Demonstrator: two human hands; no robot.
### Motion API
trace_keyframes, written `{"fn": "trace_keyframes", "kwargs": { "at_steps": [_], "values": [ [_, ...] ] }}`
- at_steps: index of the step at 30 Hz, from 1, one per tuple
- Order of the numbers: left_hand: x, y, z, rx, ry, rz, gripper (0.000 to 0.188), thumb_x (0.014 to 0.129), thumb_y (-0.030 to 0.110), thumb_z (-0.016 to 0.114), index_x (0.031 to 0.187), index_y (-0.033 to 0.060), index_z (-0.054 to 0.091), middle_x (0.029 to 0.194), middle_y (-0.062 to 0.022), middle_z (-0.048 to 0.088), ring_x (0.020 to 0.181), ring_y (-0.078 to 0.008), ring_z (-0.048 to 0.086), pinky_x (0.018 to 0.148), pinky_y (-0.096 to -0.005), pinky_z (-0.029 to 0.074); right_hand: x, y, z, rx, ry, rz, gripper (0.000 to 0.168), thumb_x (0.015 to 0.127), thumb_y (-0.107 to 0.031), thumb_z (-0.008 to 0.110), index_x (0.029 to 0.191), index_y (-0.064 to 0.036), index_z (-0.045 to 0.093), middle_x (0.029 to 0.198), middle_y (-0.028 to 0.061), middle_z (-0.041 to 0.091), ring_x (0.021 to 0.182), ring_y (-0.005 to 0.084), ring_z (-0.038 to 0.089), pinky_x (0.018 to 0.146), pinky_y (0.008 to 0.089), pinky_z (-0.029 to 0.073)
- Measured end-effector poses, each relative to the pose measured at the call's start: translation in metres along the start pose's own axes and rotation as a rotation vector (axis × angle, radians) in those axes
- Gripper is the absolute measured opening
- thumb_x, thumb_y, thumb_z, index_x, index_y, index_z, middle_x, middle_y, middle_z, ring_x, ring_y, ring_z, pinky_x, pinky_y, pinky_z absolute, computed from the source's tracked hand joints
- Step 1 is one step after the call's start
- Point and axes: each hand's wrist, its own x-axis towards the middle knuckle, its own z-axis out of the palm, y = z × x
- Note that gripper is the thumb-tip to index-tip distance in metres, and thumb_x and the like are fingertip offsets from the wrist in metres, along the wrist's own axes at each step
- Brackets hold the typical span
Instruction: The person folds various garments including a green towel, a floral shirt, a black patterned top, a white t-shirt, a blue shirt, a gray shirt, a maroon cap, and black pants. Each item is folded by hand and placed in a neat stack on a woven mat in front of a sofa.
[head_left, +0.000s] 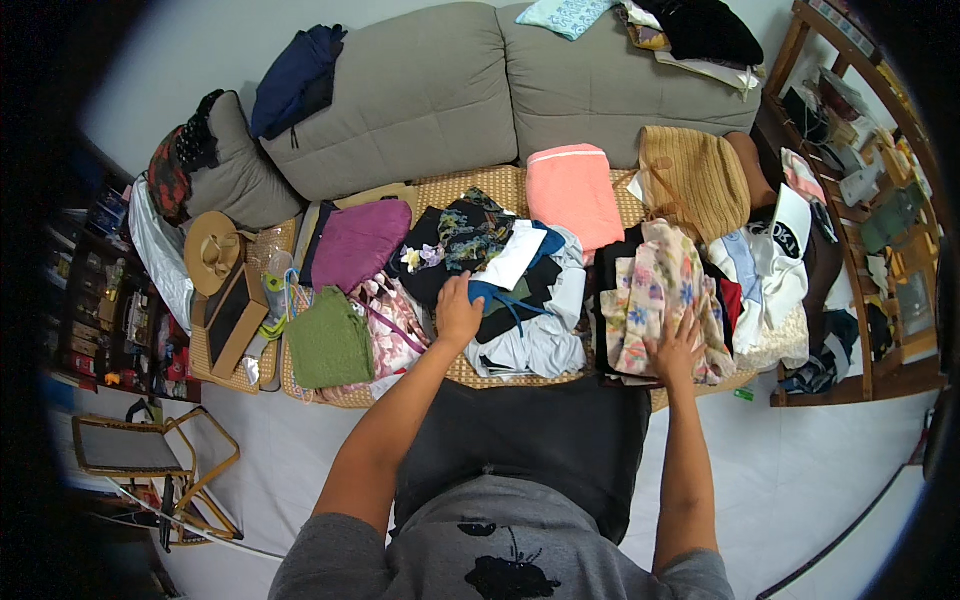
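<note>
My left hand lies at the left edge of a mixed heap of clothes, its thumb over a blue cloth with thin ties; whether it pinches the cloth is not clear. Around it are a black garment with flowers, a dark patterned cloth, a white folded piece and a light grey garment. Fingers spread, my right hand rests flat on a cream floral garment, which tops a stack with black clothing under it.
A woven-topped sofa seat bears the piles. Left are a purple cushion-like cloth, a green folded cloth, a straw hat and an open box. A coral towel and woven bag lie behind; white clothes at right.
</note>
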Motion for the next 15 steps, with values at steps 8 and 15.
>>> {"fn": "trace_keyframes", "kwargs": {
  "at_steps": [8, 15],
  "values": [
    [0.07, -0.027, 0.004, 0.134, -0.139, -0.124, 0.082, 0.079, 0.023, 0.074, 0.15, 0.0195, 0.032, 0.153, -0.0209, 0.029, 0.136, -0.0408, 0.035, 0.107, -0.0478, 0.037, 0.009, -0.004, 0.033, -0.076, 0.057, 0.006, 0.081, 0.085, -0.053, 0.061, 0.153, -0.023, 0.028, 0.162, 0.0164, 0.004, 0.146, 0.0435, 0.01, 0.105, 0.0743, 0.018],
    [0.109, -0.043, 0.03, 0.202, -0.157, -0.075, 0.047, 0.084, 0.021, 0.067, 0.129, 0.0119, 0.059, 0.135, -0.0194, 0.053, 0.123, -0.0382, 0.05, 0.1, -0.0449, 0.045, 0.013, -0.008, 0.027, -0.127, -0.003, 0.02, 0.079, 0.088, -0.056, 0.056, 0.153, -0.022, 0.028, 0.162, 0.0171, 0.004, 0.147, 0.0428, 0.008, 0.105, 0.0741, 0.018]
  ]
}}
